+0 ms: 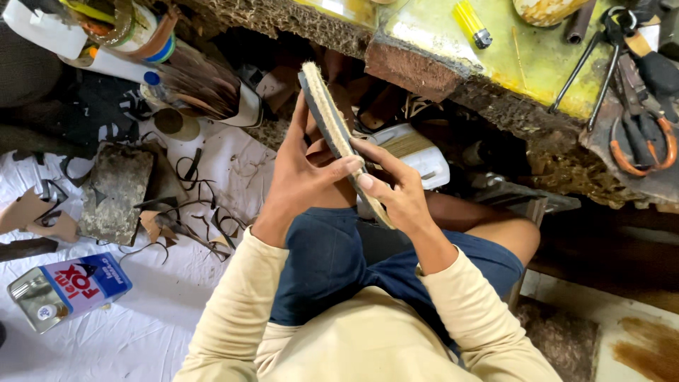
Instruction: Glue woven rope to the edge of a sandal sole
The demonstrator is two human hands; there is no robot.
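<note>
Gripped from both sides: flat shoe sole (338, 134), dark underside, pale fibrous upper face, held edge-on and tilted, top end pointing away toward the workbench edge. Left hand (300, 180) wrapped around the sole's left face, thumb pressed across the near edge. Right hand (396, 191) closed on the lower part, thumb meeting the left thumb at mid-length. Sole positioned above the lap, over dark blue shorts (332, 262), clear of the floor.

Surroundings noted: worn yellow workbench (509, 64) directly ahead, crumbling edge close beyond the sole's tip. On it, yellow lighter (472, 22), long-handled pincers (598, 64), orange-handled pliers (647, 138). Beneath the bench edge, white plastic container (421, 152), partly hidden behind the sole and right hand. To the left, white sheet (141, 325) on the floor, carrying a rectangular glue tin (71, 290) lying on its side, a grey stone block (117, 191), dark leather trimmings (198, 212) and tan offcuts (35, 216).

Pose: both forearms in cream sleeves (240, 311) raised from the body, converging at the sole, wrists bent inward, fingers curled.
</note>
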